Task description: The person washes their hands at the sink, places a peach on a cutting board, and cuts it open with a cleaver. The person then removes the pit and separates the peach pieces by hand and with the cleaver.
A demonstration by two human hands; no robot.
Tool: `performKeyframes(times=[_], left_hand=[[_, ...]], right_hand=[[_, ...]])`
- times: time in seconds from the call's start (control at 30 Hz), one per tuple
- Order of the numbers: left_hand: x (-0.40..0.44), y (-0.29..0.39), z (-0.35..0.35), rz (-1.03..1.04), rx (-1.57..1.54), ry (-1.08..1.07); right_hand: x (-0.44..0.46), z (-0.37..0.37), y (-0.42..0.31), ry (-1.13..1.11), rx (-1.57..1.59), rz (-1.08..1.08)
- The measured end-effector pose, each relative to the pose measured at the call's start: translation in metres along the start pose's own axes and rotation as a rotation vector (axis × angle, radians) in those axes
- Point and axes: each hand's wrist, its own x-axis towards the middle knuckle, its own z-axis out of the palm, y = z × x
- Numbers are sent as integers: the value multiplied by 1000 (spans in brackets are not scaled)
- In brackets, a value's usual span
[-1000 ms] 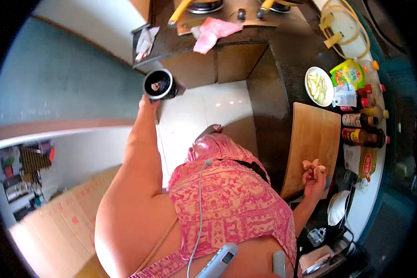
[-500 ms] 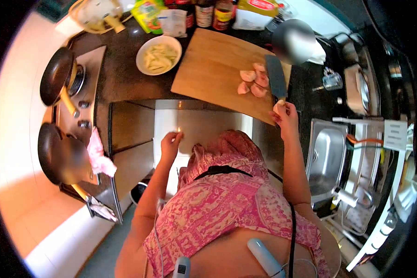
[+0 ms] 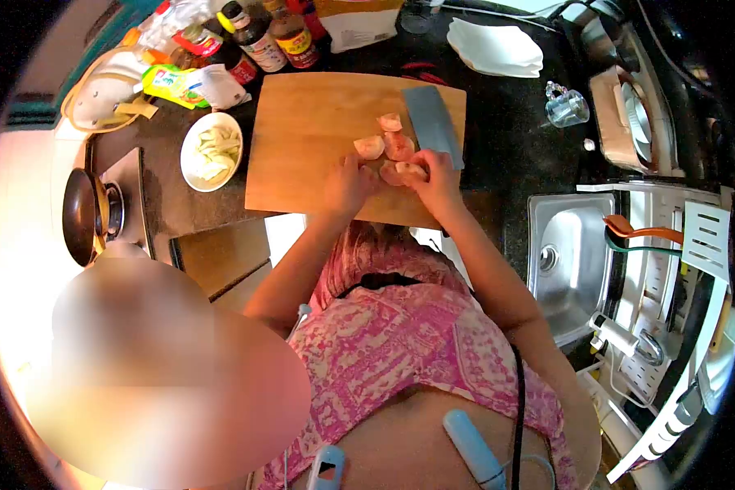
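Observation:
Pale pinkish food wedges point(image 3: 398, 147) lie in a small cluster on the wooden cutting board point(image 3: 302, 114). My right hand point(image 3: 439, 186) pinches a pale wedge point(image 3: 412, 171) at the near side of the cluster. Just left of it, my left hand point(image 3: 349, 189) has its fingers curled together over the board, close below another wedge point(image 3: 368, 148). Whether those fingers hold anything is hidden. A cleaver point(image 3: 433, 122) rests flat on the board's right side, its handle end covered by my right hand.
Left of the board stands a white bowl point(image 3: 211, 152) of pale slices. Sauce bottles point(image 3: 292, 37) line the back. A white plate point(image 3: 496, 46) and glass mug point(image 3: 567, 106) are at back right, above the sink point(image 3: 572, 261). A pan point(image 3: 84, 216) sits at far left.
Both hands have come up over the board beside the wedges; the left was low in front of me, the right at the board's near right corner. The view shifted, and a blurred shape appeared lower left.

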Motion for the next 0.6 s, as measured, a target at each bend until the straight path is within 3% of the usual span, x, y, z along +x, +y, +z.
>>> performKeyframes(times=[0.07,0.13,0.17,0.23,0.3,0.33,0.43,0.5,0.53,0.6], left_hand=[[-8,11,3,-84,42,-84],[-15,15,-1,228,151,144],[-12,13,0,245,150,134],[-3,1,9,47,-226,-33],[3,0,13,103,-326,-46],[4,-3,16,131,-430,-47],[18,-33,25,252,-522,-233],[19,-6,-5,62,-680,-517],[16,6,-16,21,-629,-495],[16,23,-32,16,-576,-501]], right_hand=[[2,-1,0,-96,-15,51],[1,5,-2,-74,-2,66],[-3,7,-2,-64,8,82],[-4,-2,-20,-136,49,165],[-6,11,-13,-65,-5,153],[-4,6,-28,5,286,148],[-6,16,-29,43,176,172],[0,-3,-49,-70,291,173],[1,-5,-54,-14,269,178],[1,-6,-64,-27,529,337]])
